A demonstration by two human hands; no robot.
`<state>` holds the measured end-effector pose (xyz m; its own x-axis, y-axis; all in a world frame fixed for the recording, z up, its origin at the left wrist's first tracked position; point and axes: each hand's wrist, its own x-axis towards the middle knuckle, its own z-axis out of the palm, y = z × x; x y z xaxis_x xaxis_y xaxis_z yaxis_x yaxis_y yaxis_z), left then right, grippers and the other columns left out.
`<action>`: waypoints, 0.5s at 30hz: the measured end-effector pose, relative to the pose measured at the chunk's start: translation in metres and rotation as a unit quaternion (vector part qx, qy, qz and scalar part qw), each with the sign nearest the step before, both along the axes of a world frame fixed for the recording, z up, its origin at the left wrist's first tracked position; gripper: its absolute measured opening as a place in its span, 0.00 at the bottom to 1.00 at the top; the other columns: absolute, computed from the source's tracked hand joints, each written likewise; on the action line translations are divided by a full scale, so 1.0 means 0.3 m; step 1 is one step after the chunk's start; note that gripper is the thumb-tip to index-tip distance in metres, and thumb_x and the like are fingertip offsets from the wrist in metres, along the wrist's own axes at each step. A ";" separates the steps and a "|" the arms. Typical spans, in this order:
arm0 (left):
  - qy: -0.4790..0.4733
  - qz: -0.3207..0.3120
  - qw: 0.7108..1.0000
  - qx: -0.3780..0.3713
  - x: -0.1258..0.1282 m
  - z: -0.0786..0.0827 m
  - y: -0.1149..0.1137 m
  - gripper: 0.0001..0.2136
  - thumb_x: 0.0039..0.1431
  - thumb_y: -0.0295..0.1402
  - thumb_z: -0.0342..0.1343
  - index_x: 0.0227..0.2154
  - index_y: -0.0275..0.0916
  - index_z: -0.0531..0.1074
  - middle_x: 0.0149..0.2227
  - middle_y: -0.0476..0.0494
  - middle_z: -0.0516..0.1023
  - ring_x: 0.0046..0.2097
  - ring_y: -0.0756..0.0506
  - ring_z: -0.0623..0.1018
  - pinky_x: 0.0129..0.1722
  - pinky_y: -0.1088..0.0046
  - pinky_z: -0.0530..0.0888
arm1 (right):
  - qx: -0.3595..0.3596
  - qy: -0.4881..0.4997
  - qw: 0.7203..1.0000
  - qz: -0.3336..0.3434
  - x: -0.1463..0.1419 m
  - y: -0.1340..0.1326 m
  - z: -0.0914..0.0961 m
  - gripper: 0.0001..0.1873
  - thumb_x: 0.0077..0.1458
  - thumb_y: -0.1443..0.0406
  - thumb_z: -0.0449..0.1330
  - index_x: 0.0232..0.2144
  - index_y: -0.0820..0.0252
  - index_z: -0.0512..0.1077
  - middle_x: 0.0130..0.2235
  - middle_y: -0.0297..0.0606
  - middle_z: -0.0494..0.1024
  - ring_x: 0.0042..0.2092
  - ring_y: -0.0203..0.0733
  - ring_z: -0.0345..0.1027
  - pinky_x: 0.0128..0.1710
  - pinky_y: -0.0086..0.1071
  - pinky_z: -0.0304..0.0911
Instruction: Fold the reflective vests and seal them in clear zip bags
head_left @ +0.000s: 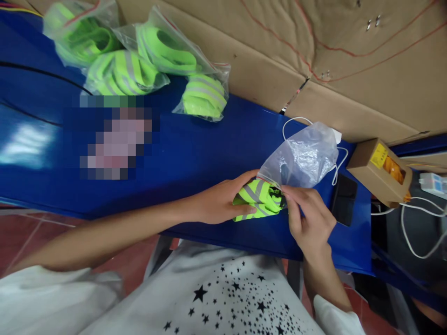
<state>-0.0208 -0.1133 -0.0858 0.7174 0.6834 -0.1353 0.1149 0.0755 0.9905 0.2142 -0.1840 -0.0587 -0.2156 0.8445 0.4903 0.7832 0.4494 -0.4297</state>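
Note:
My left hand point(223, 201) grips a folded neon-green band with grey reflective stripes point(259, 198) over the blue table point(195, 153). One end of the band sits at the mouth of a clear plastic zip bag point(302, 158). My right hand point(307, 216) pinches the bag's opening edge beside the band. Both hands are closed on what they hold.
Several clear bags of packed green bands point(139, 60) lie at the table's far left. A black phone point(344, 199) with a white cable point(296, 122) lies right of the bag. A small cardboard box point(379, 172) stands at the right end. Brown cardboard sheets point(314, 51) lie behind.

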 end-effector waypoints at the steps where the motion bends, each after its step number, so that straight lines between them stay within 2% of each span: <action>1: -0.005 0.002 1.000 0.001 0.000 -0.001 0.000 0.34 0.61 0.36 0.67 0.69 0.44 0.63 0.57 0.40 0.81 0.56 0.36 0.82 0.57 0.58 0.76 | 0.004 -0.024 1.000 0.007 0.006 -0.005 0.009 0.23 0.64 0.77 0.60 0.55 0.52 0.75 0.45 0.38 0.83 0.44 0.43 0.77 0.46 0.39 0.71; 5: -0.060 -0.023 0.997 -0.031 0.001 -0.003 0.003 0.29 0.61 0.33 0.67 0.65 0.44 0.70 0.57 0.40 0.81 0.60 0.35 0.80 0.63 0.54 0.74 | 0.000 -0.153 0.988 0.030 0.028 -0.002 0.069 0.22 0.65 0.77 0.59 0.58 0.57 0.74 0.46 0.43 0.81 0.44 0.46 0.76 0.45 0.41 0.68; 7: -0.107 -0.038 0.989 -0.093 -0.001 0.002 0.004 0.32 0.58 0.32 0.70 0.65 0.46 0.69 0.62 0.40 0.77 0.65 0.34 0.76 0.65 0.55 0.74 | 0.000 -0.202 0.979 0.035 0.039 0.013 0.100 0.21 0.66 0.76 0.59 0.58 0.57 0.75 0.44 0.42 0.81 0.43 0.46 0.76 0.42 0.41 0.65; 9: -0.144 -0.060 0.970 -0.186 -0.004 0.010 0.005 0.37 0.55 0.31 0.71 0.67 0.48 0.67 0.64 0.40 0.76 0.65 0.34 0.76 0.62 0.56 0.77 | -0.005 -0.221 0.974 0.042 0.047 0.032 0.119 0.19 0.67 0.75 0.57 0.57 0.57 0.76 0.43 0.42 0.81 0.42 0.45 0.75 0.41 0.41 0.64; 12: -0.157 -0.075 0.941 -0.290 -0.007 0.021 0.007 0.34 0.54 0.28 0.71 0.64 0.47 0.70 0.58 0.39 0.80 0.59 0.35 0.81 0.55 0.58 0.81 | -0.046 -0.175 0.981 0.071 0.051 0.055 0.118 0.16 0.68 0.75 0.56 0.53 0.60 0.77 0.45 0.42 0.82 0.44 0.45 0.76 0.43 0.40 0.67; 15: -0.149 -0.063 0.934 -0.317 -0.003 0.020 0.008 0.27 0.53 0.28 0.72 0.57 0.44 0.75 0.51 0.41 0.84 0.52 0.38 0.84 0.49 0.63 0.82 | -0.115 -0.053 0.989 0.077 0.044 0.068 0.106 0.13 0.70 0.72 0.56 0.50 0.58 0.77 0.45 0.39 0.82 0.44 0.40 0.77 0.44 0.35 0.70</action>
